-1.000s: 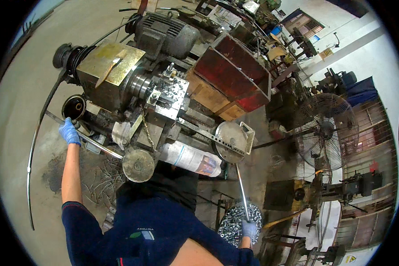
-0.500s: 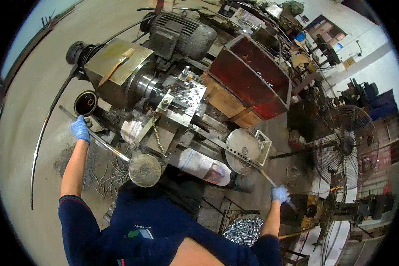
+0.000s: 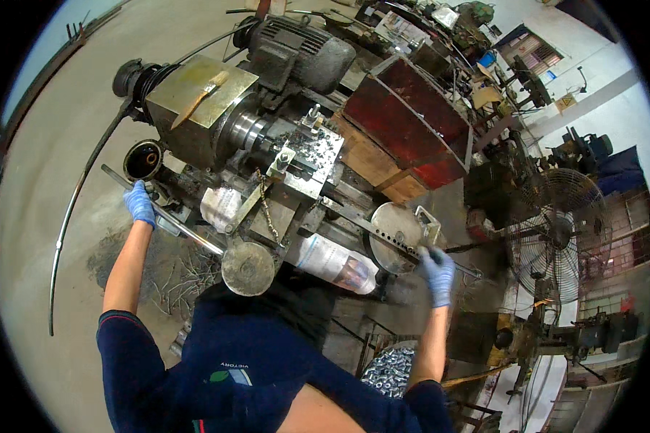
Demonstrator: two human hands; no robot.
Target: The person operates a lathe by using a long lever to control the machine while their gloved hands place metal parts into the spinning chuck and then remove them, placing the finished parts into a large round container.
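Operator: dark blue long-sleeved top at the lower edge, both forearms reaching up toward the machine.
Fastener bin (image 3: 388, 372): heap of bright metal pieces beside the right elbow, nearest the body.
Right hand (image 3: 438, 271): blue glove, fingers clenched on the end of a thin metal rod (image 3: 461, 266) at the round perforated disc (image 3: 396, 228) on the right end of the machine.
Round knob (image 3: 248, 268): dull metal disc on the near end of a long steel lever (image 3: 167, 216), just ahead of the chest.
Left hand (image 3: 140, 203): blue glove, fingers grasping the long steel lever near its far end, beside a dark open tube (image 3: 143, 159).
Swarf (image 3: 172, 270): curled metal shavings on the floor under the left forearm.
Lathe (image 3: 232, 124): headstock with brass-coloured top; tool post (image 3: 305, 151) strewn with chips to its right.
Motor (image 3: 297, 52): grey, behind the headstock.
Red tray (image 3: 407, 121): tilted metal box beyond the tool post.
Pedestal fan (image 3: 554, 234): far right, well apart from the hands.
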